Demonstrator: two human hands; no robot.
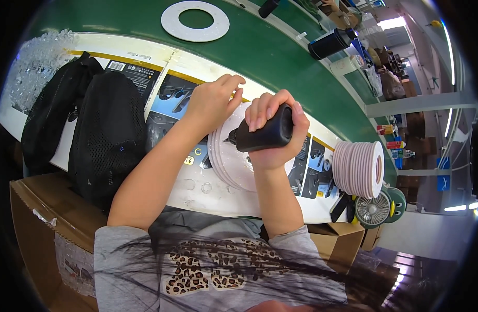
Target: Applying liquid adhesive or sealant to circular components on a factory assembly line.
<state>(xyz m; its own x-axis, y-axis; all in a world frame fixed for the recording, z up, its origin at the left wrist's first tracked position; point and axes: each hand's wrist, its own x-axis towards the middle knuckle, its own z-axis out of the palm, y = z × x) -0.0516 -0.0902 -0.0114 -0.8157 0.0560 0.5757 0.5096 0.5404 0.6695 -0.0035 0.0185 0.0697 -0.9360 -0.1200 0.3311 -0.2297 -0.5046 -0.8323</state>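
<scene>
Head view, right hand: A person in a gray shirt (124,260) wraps the right hand (300,127) around a black bottle (267,134), fingers folded over one side and thumb opposite.
Black bottle: Lies tilted inside the right fingers, its narrow nozzle (231,137) pointing out past them toward the left hand's side; whether the tip touches anything cannot be told.
Bottle's handling: Likely light and somewhat soft-walled, smooth enough to slip if the fingers are damp; best gripped around the middle of the body, clear of the slim, probably more delicate nozzle.
Left hand: The left hand (214,101) hovers at the far edge of the rings, fingers half curled, a gap between thumb and forefinger; whether they pinch a rim cannot be told.
White ring stack (226,164): Sits on the bench (218,205) below both sets of fingers, partly hidden by the bottle.
Rings' handling: Apparently thin, fairly stiff and light, apt to slide on one another; the outer rim looks the surest hold, away from the flat face.
Around the fingers: A second ring stack (351,162) stands right of the right fingers; a lone white ring (169,23) lies beyond the left; black mesh bags (109,135) rest left of them.
</scene>
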